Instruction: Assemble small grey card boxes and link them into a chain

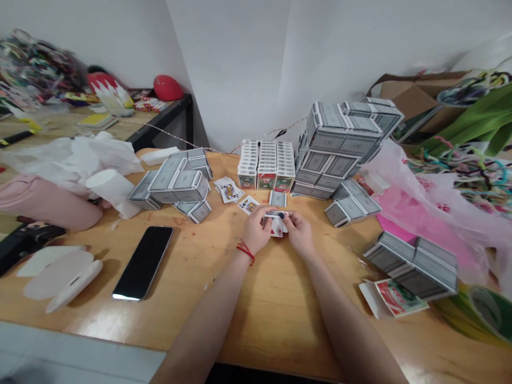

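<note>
"Bare forearms at the frame's bottom; what are the fingers doing?"
"Left hand and right hand pinch playing cards near the middle."
"And beyond?"
"Loose cards, then grey boxes stacked toward the upper right."

Playing cards sit between the fingers, over the table. Just beyond the fingers lie loose cards; farther beyond stand 3 rows of card boxes. Left of the fingers lies a phone, with a box pile behind it. Right and beyond stands a box tower; right and nearer, a carton lies before a box bundle.
</note>
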A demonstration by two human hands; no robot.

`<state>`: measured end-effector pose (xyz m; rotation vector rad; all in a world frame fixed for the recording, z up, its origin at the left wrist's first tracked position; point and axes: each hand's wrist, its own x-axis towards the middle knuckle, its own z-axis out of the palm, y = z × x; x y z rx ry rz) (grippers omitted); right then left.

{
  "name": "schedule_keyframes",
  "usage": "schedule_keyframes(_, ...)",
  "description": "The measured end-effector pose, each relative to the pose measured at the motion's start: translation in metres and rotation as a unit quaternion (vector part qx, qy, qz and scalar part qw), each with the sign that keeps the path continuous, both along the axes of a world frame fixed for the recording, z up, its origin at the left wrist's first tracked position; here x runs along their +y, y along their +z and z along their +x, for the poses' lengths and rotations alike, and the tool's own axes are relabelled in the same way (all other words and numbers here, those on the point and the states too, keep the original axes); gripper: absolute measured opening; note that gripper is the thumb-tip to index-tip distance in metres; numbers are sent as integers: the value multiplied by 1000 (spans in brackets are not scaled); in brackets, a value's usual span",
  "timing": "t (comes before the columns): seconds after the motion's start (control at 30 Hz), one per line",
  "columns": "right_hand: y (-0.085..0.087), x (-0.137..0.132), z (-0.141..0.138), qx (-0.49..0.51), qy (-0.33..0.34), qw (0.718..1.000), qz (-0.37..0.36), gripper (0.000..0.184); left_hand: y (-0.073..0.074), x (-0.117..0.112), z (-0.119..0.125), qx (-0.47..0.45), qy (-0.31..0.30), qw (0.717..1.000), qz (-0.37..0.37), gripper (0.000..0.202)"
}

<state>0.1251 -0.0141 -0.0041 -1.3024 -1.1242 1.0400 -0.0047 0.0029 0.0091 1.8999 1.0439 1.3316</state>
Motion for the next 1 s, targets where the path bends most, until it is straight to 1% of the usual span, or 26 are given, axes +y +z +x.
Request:
schedule_keyframes(0.1,-3,1,1,21,0,1000,-5,28,1,-4,1,-33,-32,998,-49,45)
schedule_keyframes(0.17,-4,1,0,13,-15,1000,6,28,0,-5,2,-49,-49,995,-77,51)
schedule_keyframes(0.23,-4,0,-1,-8,-26,999,22,27,-3,-5,4,-52,-35,993,-105,43)
schedule_keyframes(0.3,-3,-2,-3,-41,-35,998,35,26,-6,-2,5,-41,11,990,-133,27)
schedule_keyframes(0.37,-2,-3,-4,-78,-44,995,46,25,-9,1,5,-21,52,987,-149,19)
schedule_keyframes(0.4,-1,-4,-4,-96,-51,993,51,24,-10,3,5,-14,64,986,-151,19)
schedule_keyframes(0.47,1,-5,-5,-131,-64,987,63,23,-11,4,4,-7,70,987,-145,17)
schedule_keyframes(0.57,4,-7,-4,-176,-86,977,79,23,-10,3,3,4,62,990,-124,15)
schedule_keyframes(0.67,6,-8,-3,-204,-98,970,84,23,-11,3,3,35,57,993,-97,15)
schedule_keyframes(0.83,5,-8,-3,-216,-116,966,87,23,-14,4,3,78,51,993,-72,25)
schedule_keyframes(1.0,3,-7,-2,-208,-140,965,80,25,-9,1,3,55,31,996,-67,35)
